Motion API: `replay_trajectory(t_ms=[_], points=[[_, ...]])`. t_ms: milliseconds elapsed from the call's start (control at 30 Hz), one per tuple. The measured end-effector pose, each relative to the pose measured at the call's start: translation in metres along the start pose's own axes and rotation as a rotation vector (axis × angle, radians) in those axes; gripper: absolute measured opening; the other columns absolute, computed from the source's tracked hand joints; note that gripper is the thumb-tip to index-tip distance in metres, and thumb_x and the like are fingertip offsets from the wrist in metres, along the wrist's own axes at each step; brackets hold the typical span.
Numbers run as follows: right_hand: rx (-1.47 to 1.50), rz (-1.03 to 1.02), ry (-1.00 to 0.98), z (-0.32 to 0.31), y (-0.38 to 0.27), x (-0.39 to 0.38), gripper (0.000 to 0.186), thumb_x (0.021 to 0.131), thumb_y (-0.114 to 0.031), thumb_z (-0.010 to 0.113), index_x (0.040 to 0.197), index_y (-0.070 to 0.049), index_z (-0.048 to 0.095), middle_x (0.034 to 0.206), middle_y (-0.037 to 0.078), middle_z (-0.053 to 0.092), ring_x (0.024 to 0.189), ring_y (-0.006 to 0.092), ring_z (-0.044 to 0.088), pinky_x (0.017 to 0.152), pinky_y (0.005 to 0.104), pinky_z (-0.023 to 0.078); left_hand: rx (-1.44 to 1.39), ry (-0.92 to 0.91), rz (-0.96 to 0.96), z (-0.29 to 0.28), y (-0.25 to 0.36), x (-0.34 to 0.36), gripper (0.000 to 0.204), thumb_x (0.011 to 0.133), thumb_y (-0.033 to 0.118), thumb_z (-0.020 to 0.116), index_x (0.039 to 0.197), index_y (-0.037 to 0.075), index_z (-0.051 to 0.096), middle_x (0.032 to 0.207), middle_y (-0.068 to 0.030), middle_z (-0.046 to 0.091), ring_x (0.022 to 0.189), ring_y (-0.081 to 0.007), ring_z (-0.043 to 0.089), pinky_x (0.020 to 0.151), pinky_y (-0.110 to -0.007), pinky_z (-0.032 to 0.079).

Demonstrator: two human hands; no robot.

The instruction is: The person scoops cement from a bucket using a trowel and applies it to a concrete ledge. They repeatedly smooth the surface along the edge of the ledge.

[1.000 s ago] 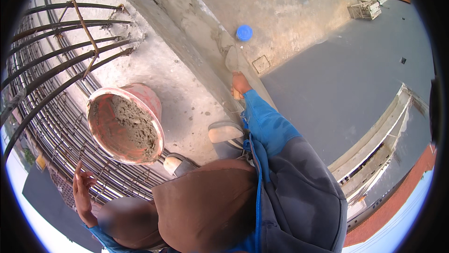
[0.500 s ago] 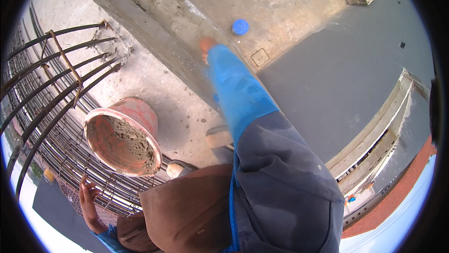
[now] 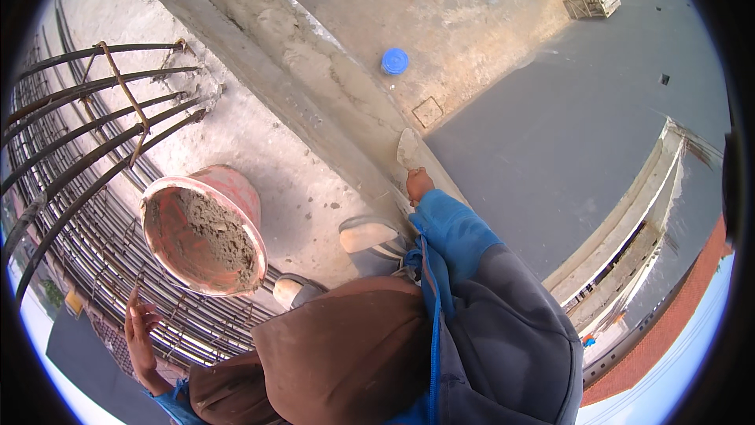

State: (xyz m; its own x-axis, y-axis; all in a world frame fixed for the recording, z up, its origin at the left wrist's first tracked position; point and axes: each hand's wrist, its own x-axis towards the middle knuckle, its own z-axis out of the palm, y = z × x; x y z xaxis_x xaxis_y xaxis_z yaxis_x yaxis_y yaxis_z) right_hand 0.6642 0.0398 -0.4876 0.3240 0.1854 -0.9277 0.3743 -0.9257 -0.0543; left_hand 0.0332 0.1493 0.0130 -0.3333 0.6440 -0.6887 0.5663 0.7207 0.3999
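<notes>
My right hand (image 3: 418, 183) is closed round a trowel (image 3: 407, 147), its mortar-smeared blade resting on or just over the wet plastered concrete ledge (image 3: 314, 71) that runs diagonally away from me. A pinkish bucket (image 3: 169, 228), part full of grey mortar (image 3: 216, 236), stands left of the ledge on pale concrete (image 3: 299, 181). Low at the left, my left hand (image 3: 140, 323) is raised beside the steel bars, fingers apart and holding nothing that I can see. My sandalled feet (image 3: 366, 236) show below the ledge.
Rusty and dark rebar (image 3: 94, 122) curves along the left, some ends set in concrete. Across the ledge are a blue round container (image 3: 395, 61), a wooden crate (image 3: 592, 3) and a grey lower surface (image 3: 550, 134). A long concrete beam (image 3: 621, 220) lies at the right, red roofing (image 3: 661, 346) beyond.
My right arm reached forward along the ledge half a second ago and is now drawn back toward me, the trowel lower down the ledge. My left hand stays about where it was.
</notes>
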Motion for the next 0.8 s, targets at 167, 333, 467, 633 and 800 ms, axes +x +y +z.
replay_trajectory(t_ms=[167,333,467,633,800], points=[[0.596,0.19,-0.047,-0.034,-0.013,0.023,0.04,0.108,-0.036,0.047,0.116,0.002,0.058,0.089,0.02,0.064,0.076,0.0349,0.068,0.058,0.0513,0.055,0.006,0.003,-0.03,0.0,-0.015,0.003,0.058,0.116,0.05,0.041,0.16,0.014,0.051,0.109,-0.0047,0.067,0.092,-0.0122,0.065,0.086,-0.03,0.055],[0.776,0.24,-0.167,-0.056,-0.034,0.063,0.029,0.11,-0.034,0.044,0.107,-0.006,0.052,0.078,0.007,0.052,0.057,0.0209,0.052,0.05,0.0403,0.049,-0.006,0.019,-0.031,0.0,-0.02,-0.007,0.058,0.116,0.051,0.039,0.161,0.014,0.05,0.108,-0.0053,0.067,0.089,-0.0126,0.066,0.083,-0.029,0.056],[0.822,0.166,-0.385,-0.043,-0.126,0.06,0.027,0.11,-0.033,0.044,0.103,-0.008,0.051,0.08,0.007,0.053,0.058,0.0185,0.052,0.048,0.0373,0.048,0.014,0.047,-0.083,-0.013,-0.031,-0.024,0.059,0.117,0.05,0.038,0.161,0.013,0.05,0.106,-0.0056,0.066,0.089,-0.013,0.066,0.083,-0.029,0.056],[0.725,-0.093,-0.298,-0.016,-0.268,0.047,0.029,0.106,-0.024,0.042,0.117,-0.001,0.056,0.089,0.013,0.06,0.062,0.0222,0.06,0.054,0.0398,0.054,0.011,0.078,-0.091,-0.013,-0.03,-0.016,0.059,0.116,0.049,0.04,0.16,0.012,0.05,0.106,-0.0052,0.067,0.089,-0.0129,0.067,0.083,-0.03,0.056],[-0.325,-0.601,-0.099,-0.011,-0.269,0.111,0.033,0.099,-0.023,0.053,0.109,0.0,0.075,0.103,0.021,0.073,0.091,0.0368,0.071,0.08,0.0495,0.058,0.051,0.01,-0.066,0.001,-0.023,0.002,0.057,0.117,0.047,0.042,0.16,0.011,0.05,0.107,-0.0049,0.068,0.09,-0.0131,0.066,0.084,-0.03,0.055]])
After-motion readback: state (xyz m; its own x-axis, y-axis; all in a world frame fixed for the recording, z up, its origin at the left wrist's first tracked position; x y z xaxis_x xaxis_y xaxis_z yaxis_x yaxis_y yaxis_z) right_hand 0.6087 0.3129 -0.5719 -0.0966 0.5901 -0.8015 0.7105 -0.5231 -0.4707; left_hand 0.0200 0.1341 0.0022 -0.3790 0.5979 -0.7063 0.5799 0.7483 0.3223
